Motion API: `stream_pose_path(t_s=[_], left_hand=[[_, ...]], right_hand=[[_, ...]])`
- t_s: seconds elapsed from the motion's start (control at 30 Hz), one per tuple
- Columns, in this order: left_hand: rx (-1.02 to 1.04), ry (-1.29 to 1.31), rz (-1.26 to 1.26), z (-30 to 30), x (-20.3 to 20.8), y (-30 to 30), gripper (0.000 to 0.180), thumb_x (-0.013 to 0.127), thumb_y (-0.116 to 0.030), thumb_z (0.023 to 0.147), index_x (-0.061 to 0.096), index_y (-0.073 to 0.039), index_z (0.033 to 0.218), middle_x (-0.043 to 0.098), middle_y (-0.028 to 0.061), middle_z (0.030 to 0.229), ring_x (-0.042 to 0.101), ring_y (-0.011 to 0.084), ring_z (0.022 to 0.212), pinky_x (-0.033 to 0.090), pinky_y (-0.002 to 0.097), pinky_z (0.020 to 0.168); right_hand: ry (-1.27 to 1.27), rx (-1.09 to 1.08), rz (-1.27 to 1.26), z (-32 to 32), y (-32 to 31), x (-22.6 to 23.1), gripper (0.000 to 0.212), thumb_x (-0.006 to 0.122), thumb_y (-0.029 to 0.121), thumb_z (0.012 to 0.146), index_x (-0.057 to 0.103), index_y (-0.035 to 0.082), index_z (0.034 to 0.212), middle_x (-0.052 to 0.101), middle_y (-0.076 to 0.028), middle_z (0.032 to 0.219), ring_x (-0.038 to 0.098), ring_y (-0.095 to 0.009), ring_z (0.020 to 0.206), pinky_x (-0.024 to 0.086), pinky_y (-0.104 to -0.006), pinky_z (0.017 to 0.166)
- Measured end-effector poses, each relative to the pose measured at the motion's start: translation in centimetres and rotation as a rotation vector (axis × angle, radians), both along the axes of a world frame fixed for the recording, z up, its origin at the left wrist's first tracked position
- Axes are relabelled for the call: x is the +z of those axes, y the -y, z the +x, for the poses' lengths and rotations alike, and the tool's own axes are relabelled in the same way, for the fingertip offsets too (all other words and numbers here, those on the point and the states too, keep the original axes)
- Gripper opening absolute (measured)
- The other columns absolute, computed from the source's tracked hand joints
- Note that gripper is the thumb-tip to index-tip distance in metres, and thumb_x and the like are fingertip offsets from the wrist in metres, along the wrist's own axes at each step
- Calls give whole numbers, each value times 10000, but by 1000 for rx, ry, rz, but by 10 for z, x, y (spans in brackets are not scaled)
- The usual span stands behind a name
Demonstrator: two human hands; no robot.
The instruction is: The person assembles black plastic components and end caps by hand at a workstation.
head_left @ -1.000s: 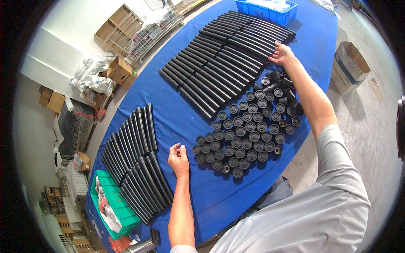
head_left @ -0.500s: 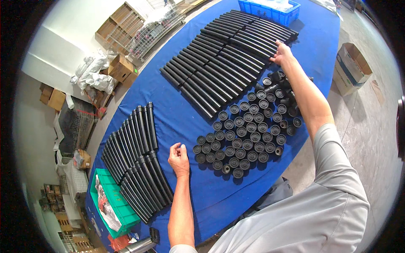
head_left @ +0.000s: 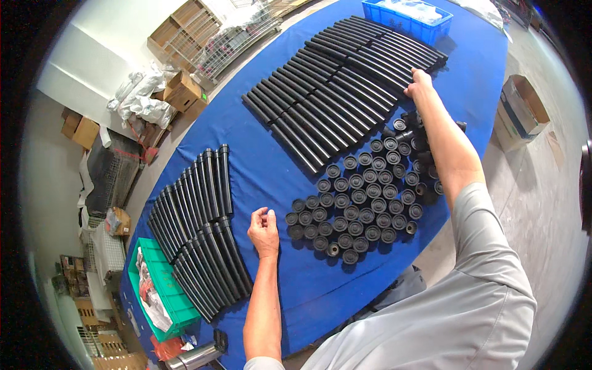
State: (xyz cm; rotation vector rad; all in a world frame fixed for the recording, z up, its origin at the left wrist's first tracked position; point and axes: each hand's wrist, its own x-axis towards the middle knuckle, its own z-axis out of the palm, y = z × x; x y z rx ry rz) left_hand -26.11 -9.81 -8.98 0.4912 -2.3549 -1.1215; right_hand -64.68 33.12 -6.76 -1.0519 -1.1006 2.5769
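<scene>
At the near right ends of a broad sheet of black tubes (head_left: pixel 345 80), my right hand (head_left: pixel 420 85) has its thumb and fingers closed around the end of one tube; the fingertips are partly hidden. My left hand (head_left: pixel 264 234) hovers over the blue cloth with loosely curled fingers, a gap by the thumb and nothing visible in it. Between the hands lies a cluster of round black caps (head_left: pixel 370 191), most with ringed faces up. Left of my left hand are two rows of black tubes with collared ends (head_left: pixel 206 231).
A blue cloth (head_left: pixel 308 280) covers the table. A green crate (head_left: pixel 179 305) holding bags stands at the left edge, with a metal cylinder (head_left: pixel 194 357) near it. At the far end is a blue crate (head_left: pixel 435 31). An open carton (head_left: pixel 521 111) stands on the floor to the right.
The whole view has shifted slightly. My right hand stays at the tube ends, its thumb and fingers drawn closer around one. My left hand has barely moved.
</scene>
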Motion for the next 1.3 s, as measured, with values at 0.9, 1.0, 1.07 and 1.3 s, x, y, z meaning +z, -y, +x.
stream_pose_path(t_s=[0.9,1.0,1.07,1.3], left_hand=[[-48,-37,30,-4,-10,8,242,690,-217,889,657,5,978,636,19,724,565,93,648,467,265,607],[-62,-96,57,-5,-22,21,265,688,-231,891,662,5,1007,678,51,804,616,111,713,496,269,650],[-100,-61,157,-9,-18,22,284,680,-252,894,668,-3,1029,699,74,885,646,128,765,522,277,684],[-425,242,887,30,20,52,444,520,-421,989,561,-47,1225,655,106,1074,629,180,955,522,333,816]], right_hand=[[-249,272,24,57,-16,100,255,560,251,979,633,30,1084,692,-155,1038,673,-320,905,542,-549,833],[-381,628,258,86,-1,118,289,561,303,976,634,51,1096,696,-119,1044,667,-269,888,538,-450,846],[-479,815,368,123,18,137,292,574,321,968,633,63,1091,693,-91,1036,660,-233,888,534,-410,829],[-442,1366,385,291,141,144,211,609,269,946,643,69,1004,662,-31,867,631,-146,799,505,-298,760]])
